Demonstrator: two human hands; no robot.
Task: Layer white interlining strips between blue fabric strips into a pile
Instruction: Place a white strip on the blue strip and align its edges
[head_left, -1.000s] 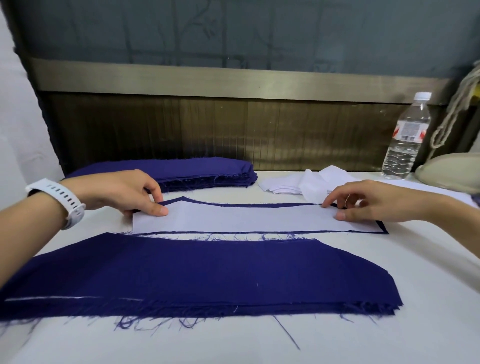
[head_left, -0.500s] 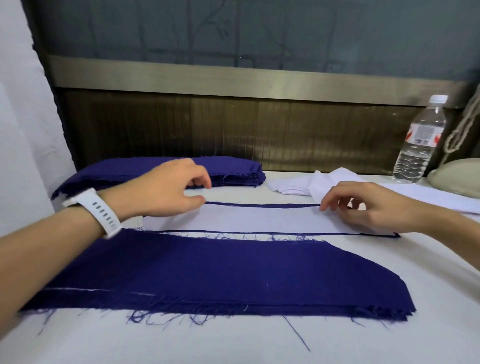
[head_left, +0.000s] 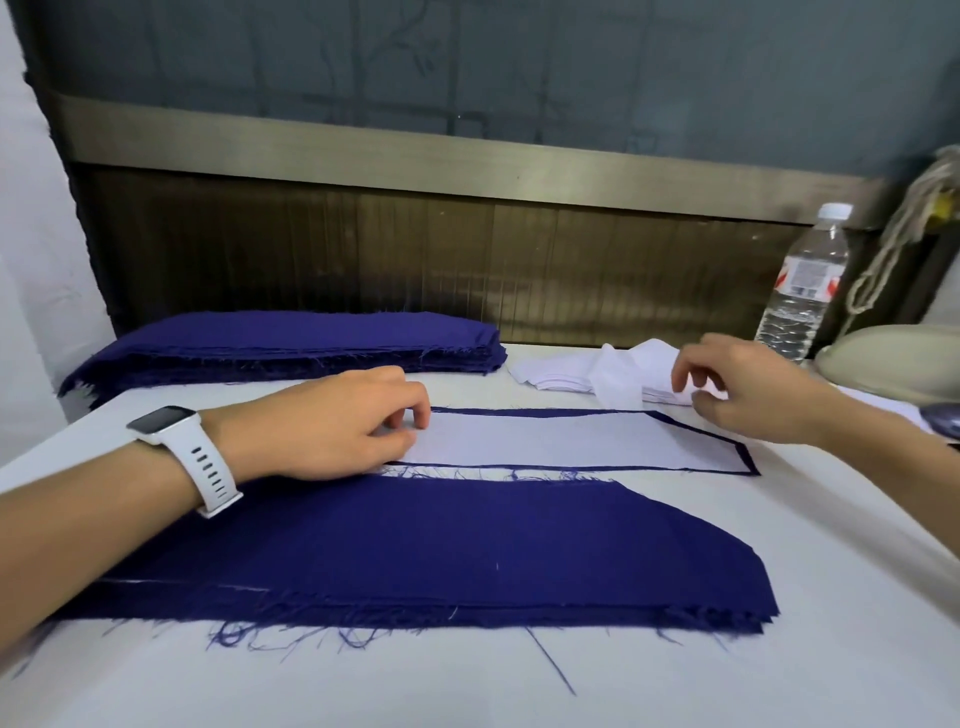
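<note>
Blue fabric pile lies nearest, wide and frayed. Just behind it a white strip lies on one blue strip, whose edge shows around it. Left hand rests bent fingertips on the white strip's left end; whether it pinches, I cannot tell. Right hand, loosely curled, holds nothing at the far white stack.

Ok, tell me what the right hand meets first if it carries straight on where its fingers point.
Probably the loose pile of white interlining strips, just beyond the curled fingertips of the right hand; whether they already touch it is unclear.
</note>
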